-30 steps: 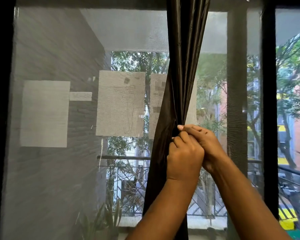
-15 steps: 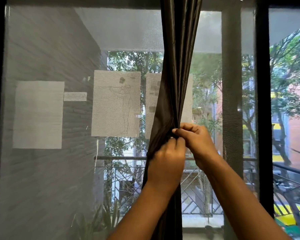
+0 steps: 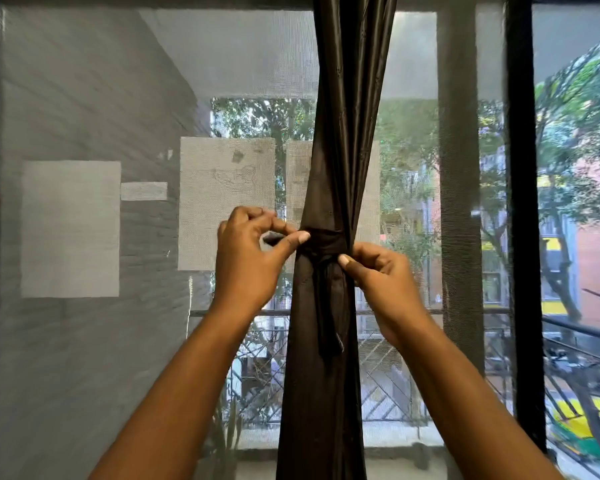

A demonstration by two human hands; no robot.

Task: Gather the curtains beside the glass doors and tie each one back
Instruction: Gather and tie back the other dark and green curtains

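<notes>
Beyond a mesh screen (image 3: 84, 98) set in a black door frame (image 3: 522, 237) lie a balcony railing (image 3: 395, 393), trees and a brick-coloured building; pale paper sheets (image 3: 70, 228) are taped against the screen, and no writing on them can be read. Down the middle of the view hangs a dark, glossy curtain (image 3: 321, 410), gathered into a narrow column and cinched by a tie band (image 3: 324, 239) of the same fabric, with a short tail hanging below the knot. To the band's left, the left hand (image 3: 248, 251) pinches its end between thumb and forefinger. On the curtain's right edge, the right hand (image 3: 378, 275) pinches the band just below the knot. Open screen stretches on both sides of the curtain.
</notes>
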